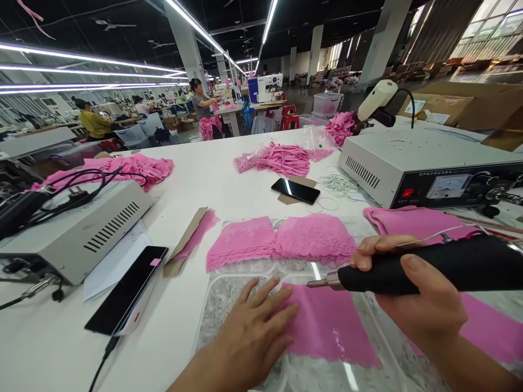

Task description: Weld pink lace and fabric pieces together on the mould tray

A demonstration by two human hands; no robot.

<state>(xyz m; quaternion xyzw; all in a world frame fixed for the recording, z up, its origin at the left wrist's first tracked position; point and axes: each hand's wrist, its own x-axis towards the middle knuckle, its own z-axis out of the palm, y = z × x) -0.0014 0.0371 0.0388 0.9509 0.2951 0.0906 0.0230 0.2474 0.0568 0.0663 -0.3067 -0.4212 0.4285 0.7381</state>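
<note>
My right hand (425, 299) is wrapped around a thick black handheld tool (392, 268) with a tapered metal tip. The tip points left, above the far edge of a pink lace fabric piece (327, 326). My left hand (253, 332) lies flat with fingers apart, its fingertips on that piece's left side. Under the fabric is a clear plastic tray (216, 305) with rounded compartments. Just beyond, two stacks of pink lace pieces, the left stack (243, 239) and the right stack (314, 237), sit side by side. Whether the tip touches the fabric I cannot tell.
Grey control boxes stand at right (433, 158) and left (77, 228). A phone (296, 190) lies behind the stacks, near pink straps (284, 159). A black tablet-like device (128, 288) with a cable lies left. More pink fabric (412, 220) is at right. Other people work in the background.
</note>
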